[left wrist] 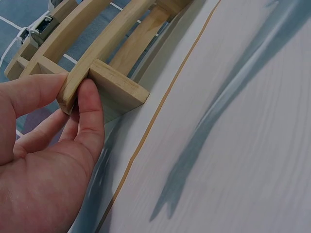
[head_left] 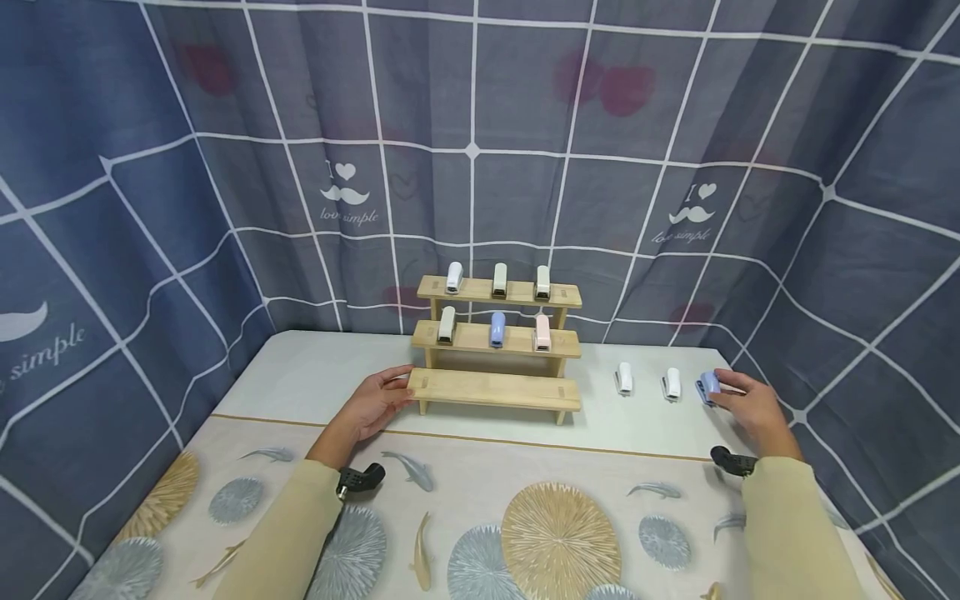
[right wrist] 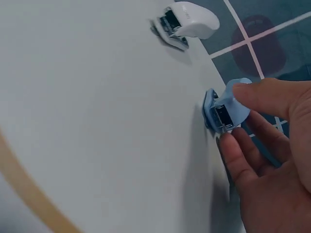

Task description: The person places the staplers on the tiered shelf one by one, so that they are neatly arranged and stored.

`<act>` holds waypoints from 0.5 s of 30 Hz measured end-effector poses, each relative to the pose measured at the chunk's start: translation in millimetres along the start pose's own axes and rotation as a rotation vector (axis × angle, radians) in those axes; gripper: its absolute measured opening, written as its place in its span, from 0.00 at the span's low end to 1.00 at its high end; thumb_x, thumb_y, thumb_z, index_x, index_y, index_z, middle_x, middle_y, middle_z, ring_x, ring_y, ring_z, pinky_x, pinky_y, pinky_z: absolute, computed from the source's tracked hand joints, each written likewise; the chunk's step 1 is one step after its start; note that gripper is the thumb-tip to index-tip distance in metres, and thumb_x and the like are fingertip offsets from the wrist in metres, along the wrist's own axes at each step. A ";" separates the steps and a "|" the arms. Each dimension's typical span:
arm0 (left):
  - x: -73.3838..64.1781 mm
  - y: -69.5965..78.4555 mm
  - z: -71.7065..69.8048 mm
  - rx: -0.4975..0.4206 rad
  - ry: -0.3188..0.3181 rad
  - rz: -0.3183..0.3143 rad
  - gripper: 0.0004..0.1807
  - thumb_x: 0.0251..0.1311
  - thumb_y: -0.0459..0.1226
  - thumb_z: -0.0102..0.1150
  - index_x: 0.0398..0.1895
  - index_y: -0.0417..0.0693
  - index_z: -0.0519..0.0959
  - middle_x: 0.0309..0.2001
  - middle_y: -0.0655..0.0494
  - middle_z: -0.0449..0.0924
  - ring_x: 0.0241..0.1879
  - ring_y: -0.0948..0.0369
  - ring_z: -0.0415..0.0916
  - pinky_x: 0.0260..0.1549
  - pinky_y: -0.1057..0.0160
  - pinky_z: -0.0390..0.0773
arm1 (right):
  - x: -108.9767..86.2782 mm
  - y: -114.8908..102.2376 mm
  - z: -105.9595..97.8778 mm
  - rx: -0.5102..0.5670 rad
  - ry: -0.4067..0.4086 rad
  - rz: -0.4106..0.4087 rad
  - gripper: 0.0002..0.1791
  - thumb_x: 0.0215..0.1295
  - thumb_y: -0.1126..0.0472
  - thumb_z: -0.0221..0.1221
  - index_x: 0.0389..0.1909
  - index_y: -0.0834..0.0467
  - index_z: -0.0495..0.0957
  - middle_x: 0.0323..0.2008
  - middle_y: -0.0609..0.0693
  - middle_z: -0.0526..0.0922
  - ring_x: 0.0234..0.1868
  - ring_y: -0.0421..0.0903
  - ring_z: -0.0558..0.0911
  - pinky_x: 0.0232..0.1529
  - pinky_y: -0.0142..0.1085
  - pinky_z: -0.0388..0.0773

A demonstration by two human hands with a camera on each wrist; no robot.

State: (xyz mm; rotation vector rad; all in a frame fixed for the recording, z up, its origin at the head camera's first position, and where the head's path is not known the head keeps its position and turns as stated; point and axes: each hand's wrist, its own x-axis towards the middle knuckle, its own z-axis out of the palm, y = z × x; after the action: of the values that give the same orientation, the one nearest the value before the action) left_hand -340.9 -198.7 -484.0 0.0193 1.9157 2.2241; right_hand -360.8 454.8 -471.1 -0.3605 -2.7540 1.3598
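My left hand (head_left: 377, 403) pinches the left end of the lowest board of a wooden three-step display stand (head_left: 495, 388). In the left wrist view the thumb lies on top of the board (left wrist: 92, 60) and the fingers curl beneath it. Far to the right, my right hand (head_left: 752, 406) holds a small blue stapler (head_left: 707, 387) between thumb and fingers. The right wrist view shows the blue stapler (right wrist: 232, 108) tilted at the white table's edge, thumb on its top. Left of it stand two white mini staplers, one nearer (head_left: 671, 384) and one farther (head_left: 624, 379).
Three mini staplers, one of them white (head_left: 454, 277), stand on the top step. The middle step carries a cream (head_left: 446, 325), a blue (head_left: 497, 329) and a pink one (head_left: 542, 332). A patterned cloth (head_left: 420, 533) covers the front; a checked curtain (head_left: 420, 192) hangs behind and at both sides.
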 end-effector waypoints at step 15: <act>1.1 -0.1 1.1 -0.014 -0.011 0.004 0.35 0.68 0.20 0.53 0.78 0.34 0.58 0.46 0.57 0.79 0.42 0.66 0.82 0.43 0.70 0.85 | 14.2 3.8 -6.9 0.081 -0.188 0.090 0.48 0.69 0.62 0.62 0.82 0.56 0.45 0.80 0.67 0.45 0.78 0.72 0.51 0.70 0.74 0.57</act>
State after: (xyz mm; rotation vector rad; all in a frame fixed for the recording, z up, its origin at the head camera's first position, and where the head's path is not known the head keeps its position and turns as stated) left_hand -341.9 -197.5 -484.1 0.0333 1.8955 2.2353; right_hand -372.9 465.6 -470.7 -0.3757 -2.8504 1.5990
